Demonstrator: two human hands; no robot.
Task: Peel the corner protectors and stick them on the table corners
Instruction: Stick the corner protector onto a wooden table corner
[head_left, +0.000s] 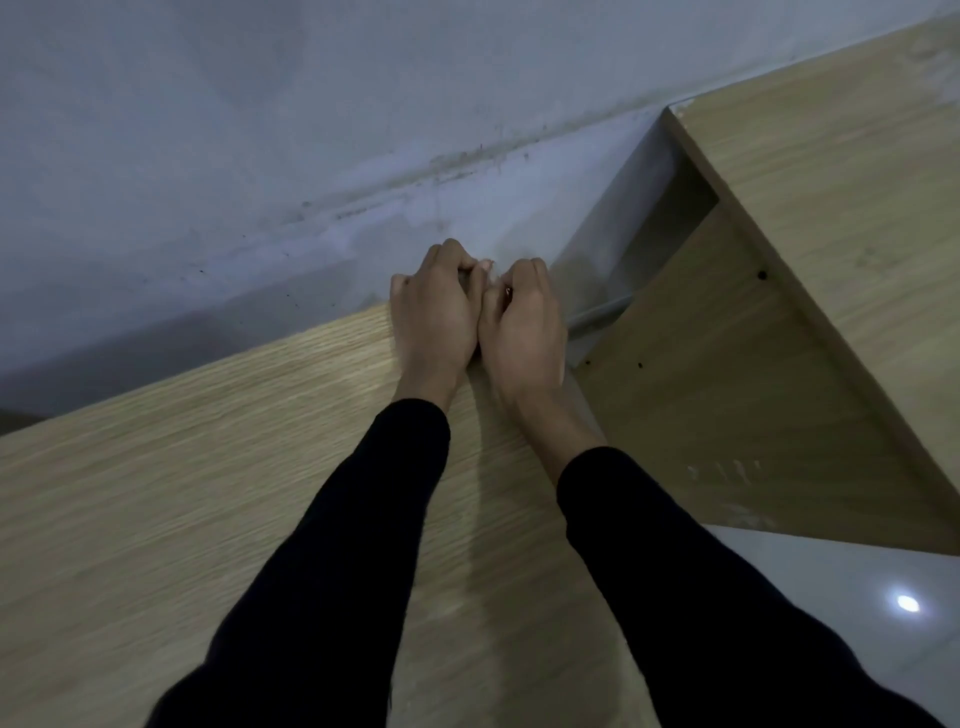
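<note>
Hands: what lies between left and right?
Head view: left hand and right hand touch on the table; between their fingers only an unidentifiable dark sliver.

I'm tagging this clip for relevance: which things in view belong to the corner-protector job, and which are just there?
Part of the job:
table, at its far corner
left hand and right hand, fingers curled over that corner
protector: hidden under the fingers, not clearly visible

Just there:
wooden shelf unit
grey wall
shiny floor
</note>
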